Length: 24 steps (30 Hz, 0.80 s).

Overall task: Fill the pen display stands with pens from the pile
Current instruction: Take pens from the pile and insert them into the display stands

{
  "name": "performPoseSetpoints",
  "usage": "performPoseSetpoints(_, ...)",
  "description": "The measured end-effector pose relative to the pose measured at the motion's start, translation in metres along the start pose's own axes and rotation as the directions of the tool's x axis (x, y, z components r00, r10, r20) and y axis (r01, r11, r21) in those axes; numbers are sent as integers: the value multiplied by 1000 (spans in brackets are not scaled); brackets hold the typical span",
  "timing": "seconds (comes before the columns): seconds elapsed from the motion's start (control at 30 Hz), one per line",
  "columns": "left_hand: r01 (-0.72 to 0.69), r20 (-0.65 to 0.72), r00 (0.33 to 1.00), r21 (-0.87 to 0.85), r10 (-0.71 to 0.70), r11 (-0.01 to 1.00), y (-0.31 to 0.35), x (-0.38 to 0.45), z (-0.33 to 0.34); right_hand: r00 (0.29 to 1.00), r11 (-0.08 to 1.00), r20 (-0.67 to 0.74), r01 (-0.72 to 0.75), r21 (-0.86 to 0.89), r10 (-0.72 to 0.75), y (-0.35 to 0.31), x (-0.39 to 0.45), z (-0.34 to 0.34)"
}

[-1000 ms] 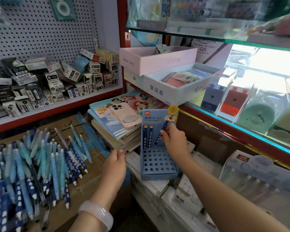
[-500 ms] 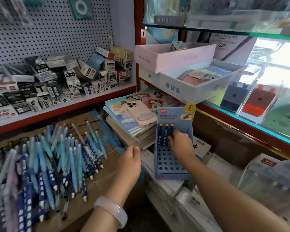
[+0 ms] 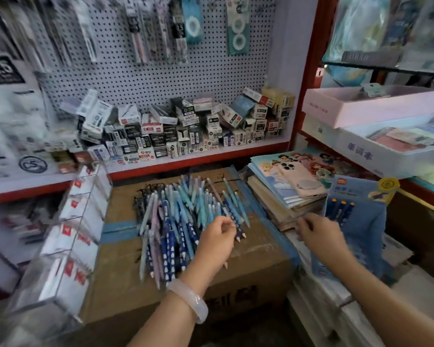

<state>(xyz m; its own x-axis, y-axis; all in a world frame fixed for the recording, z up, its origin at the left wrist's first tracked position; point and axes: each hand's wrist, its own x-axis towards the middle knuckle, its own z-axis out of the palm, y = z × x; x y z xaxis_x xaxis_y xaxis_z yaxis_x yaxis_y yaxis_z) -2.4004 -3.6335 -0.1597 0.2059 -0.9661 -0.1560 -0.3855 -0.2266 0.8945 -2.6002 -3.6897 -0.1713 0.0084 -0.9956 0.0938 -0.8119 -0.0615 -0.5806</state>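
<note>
Your left hand point(image 3: 217, 237) hovers, fingers loosely curled and holding nothing, over the pen pile point(image 3: 181, 221); your right hand point(image 3: 317, 235), also released, is beside the blue display stand point(image 3: 356, 221).

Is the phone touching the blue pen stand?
Apart. The head view shows the phone lying on the book stack, with book cover visible between it and the pen stand.

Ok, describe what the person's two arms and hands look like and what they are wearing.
Both forearms are bare, with no sleeves in view. The left hand has a pale, translucent, smooth round bangle on its wrist. The right hand and its wrist carry nothing: no watch, band or glove shows. No rings can be made out on the fingers, though the picture is slightly blurred.
</note>
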Motion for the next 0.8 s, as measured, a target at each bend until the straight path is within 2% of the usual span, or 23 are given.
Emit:
performPoseSetpoints(0.17, 66, -168, 984, -5, -65, 998, -29, -1, -70, 988, 983, 114, 83, 166, -102, -87, -15, 40)
performPoseSetpoints(0.3, 159, -285, 947, 27, -145, 987, -51, 8, -119, 973, 931, 222, -21, 365, -65, -135, -23, 76)
performPoseSetpoints(0.43, 291, -387, 891, 81, -239, 953, -67, 32, -147, 964, 874, 266, -111, 473, -21, -146, -25, 102)
performPoseSetpoints(0.57, 367, -366, 879, 114, -305, 923, -71, 69, -154, 961, 858, 275, -152, 490, 14, -133, -16, 113)
performPoseSetpoints(0.7, 483, -303, 847, 95, -437, 870, -78, 110, -153, 965, 824, 255, -189, 535, 56, -125, 1, 112)
performPoseSetpoints(0.8, 543, -297, 829, 228, -473, 808, -89, 135, -154, 964, 805, 254, -210, 555, 76, -124, 7, 109)
